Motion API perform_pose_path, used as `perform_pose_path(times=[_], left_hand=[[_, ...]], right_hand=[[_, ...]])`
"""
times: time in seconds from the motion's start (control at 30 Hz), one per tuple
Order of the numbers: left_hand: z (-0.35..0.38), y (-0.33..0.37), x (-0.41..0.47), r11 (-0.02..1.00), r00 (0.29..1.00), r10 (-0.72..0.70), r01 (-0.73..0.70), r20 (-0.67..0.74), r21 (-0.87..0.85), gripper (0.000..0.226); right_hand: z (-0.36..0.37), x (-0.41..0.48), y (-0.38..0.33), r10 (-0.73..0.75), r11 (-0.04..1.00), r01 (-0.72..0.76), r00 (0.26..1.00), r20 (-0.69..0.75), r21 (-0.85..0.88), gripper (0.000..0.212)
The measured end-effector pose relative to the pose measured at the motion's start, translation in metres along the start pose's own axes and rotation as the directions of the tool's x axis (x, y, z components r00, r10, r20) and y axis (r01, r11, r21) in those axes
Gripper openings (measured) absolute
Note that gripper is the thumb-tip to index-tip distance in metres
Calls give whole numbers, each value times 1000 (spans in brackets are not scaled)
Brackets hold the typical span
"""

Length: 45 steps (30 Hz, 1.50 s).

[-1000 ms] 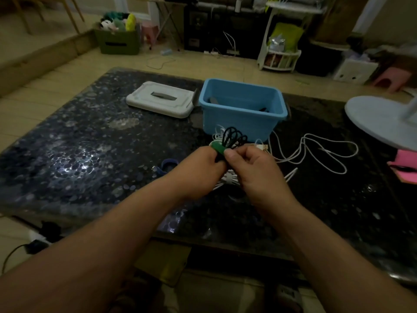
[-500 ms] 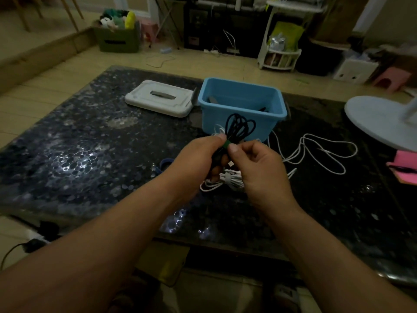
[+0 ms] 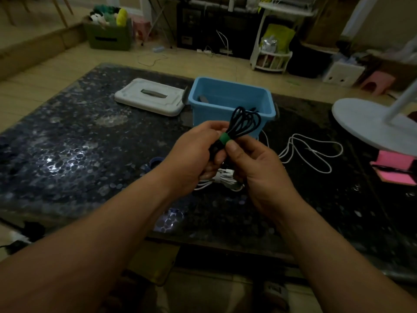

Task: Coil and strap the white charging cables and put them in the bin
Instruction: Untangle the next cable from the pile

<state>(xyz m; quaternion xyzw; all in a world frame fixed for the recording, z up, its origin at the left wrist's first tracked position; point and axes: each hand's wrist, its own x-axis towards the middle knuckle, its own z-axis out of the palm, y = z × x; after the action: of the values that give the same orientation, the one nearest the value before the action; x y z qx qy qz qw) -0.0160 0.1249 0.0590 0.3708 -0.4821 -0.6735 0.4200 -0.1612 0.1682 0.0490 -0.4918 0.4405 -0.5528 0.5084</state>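
A coiled black cable (image 3: 244, 123) bound by a green strap (image 3: 224, 139) is held up in front of the blue bin (image 3: 230, 102). My left hand (image 3: 194, 154) grips the coil's lower end. With thumb and fingers, my right hand (image 3: 255, 163) pinches the coil at the strap. Below my hands a strapped bundle of white cable (image 3: 223, 177) lies on the table. A loose white cable (image 3: 309, 152) sprawls to the right of the bin. Dark items lie inside the bin.
The bin's white lid (image 3: 150, 99) lies left of it on the dark speckled table (image 3: 79, 143). A blue strap (image 3: 155, 161) lies beside my left wrist. A white fan base (image 3: 370, 125) and a pink object (image 3: 394, 163) occupy the right edge.
Both hands have lifted the black coil higher and slightly right, so its loops now stand in front of the bin's rim. The green strap sits wrapped around the coil.
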Motion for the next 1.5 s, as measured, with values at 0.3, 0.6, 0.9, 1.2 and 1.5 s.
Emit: perform_pose_path(times=[0.3,0.6,0.9,1.2,1.5], left_hand=[[-7,-5,6,996,993,-68,73,97,-43,42],[-3,4,1,987,980,-113,129,162,-95,42],[4,-4,3,933,978,174,-128,-111,336,22],[-7,-21,-2,433,854,483,-424,192,796,15],[-6,-27,0,397,851,507,-371,137,839,11]], right_hand=[[-4,3,2,68,998,-68,998,16,7,20],[-4,2,0,46,998,-46,999,-3,52,16],[4,7,8,-12,998,-3,977,-214,-70,12],[5,8,7,182,983,-167,942,-282,75,30],[-2,4,7,212,976,-216,944,-251,10,32]])
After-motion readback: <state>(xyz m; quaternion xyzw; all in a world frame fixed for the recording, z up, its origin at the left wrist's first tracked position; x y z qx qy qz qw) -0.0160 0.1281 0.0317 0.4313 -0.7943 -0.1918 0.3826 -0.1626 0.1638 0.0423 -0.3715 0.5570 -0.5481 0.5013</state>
